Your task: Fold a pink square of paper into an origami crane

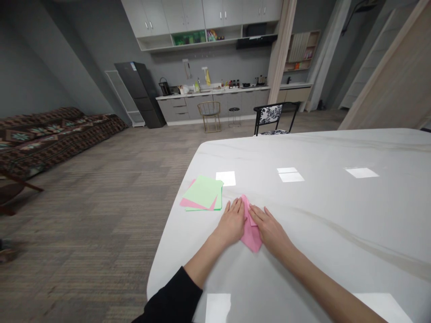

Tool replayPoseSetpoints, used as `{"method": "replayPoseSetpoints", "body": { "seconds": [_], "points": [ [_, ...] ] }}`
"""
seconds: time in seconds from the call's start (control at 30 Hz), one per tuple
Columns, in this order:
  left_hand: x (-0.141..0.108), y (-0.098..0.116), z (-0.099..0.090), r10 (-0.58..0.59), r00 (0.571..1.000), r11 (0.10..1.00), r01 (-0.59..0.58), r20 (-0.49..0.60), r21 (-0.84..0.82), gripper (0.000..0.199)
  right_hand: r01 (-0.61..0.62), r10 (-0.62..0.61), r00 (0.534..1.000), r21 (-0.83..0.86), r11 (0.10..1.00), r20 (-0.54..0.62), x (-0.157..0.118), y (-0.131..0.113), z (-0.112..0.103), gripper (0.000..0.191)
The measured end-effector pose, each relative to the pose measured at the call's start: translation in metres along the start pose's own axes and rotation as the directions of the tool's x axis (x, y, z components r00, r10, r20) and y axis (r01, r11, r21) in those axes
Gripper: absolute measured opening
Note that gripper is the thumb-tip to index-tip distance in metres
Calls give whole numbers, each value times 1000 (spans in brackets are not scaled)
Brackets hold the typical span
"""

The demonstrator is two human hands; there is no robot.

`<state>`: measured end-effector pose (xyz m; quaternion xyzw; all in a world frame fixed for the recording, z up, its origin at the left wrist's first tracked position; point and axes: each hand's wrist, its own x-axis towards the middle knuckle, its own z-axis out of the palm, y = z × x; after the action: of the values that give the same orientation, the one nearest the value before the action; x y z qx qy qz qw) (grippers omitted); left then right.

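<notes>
A folded piece of pink paper [252,238] lies on the white table, long and narrow, with its far end tapering and a folded layer showing on its right side. My left hand [232,220] rests along its left edge, fingers stretched forward and the thumb side touching the paper. From the right, my right hand [269,226] reaches over with extended fingertips pressing on the upper part of the fold. Part of the paper is covered by both hands. To the left of my left hand is a loose stack of light green and pink paper sheets [203,191].
The glossy white table [336,202] has a rounded left edge close to the stack. Behind it stands a black chair [271,115] with a patterned back. Farther off are a gold wire chair [209,112], a stool [234,110], a kitchen counter and a dark fridge [139,92].
</notes>
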<state>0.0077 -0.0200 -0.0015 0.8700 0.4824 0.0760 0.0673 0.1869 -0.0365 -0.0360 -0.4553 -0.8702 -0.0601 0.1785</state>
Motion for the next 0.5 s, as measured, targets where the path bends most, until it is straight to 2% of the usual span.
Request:
{"method": "replayPoseSetpoints", "body": {
  "seconds": [0.2,0.5],
  "points": [
    [0,-2,1,10,1000,999,-10,8,-47,54,69,-69,998,-14,997,15,2,0,1,64],
    [0,-1,-2,6,1000,998,-5,22,-60,55,61,-63,997,36,997,51,3,0,-1,63]
  ]
}}
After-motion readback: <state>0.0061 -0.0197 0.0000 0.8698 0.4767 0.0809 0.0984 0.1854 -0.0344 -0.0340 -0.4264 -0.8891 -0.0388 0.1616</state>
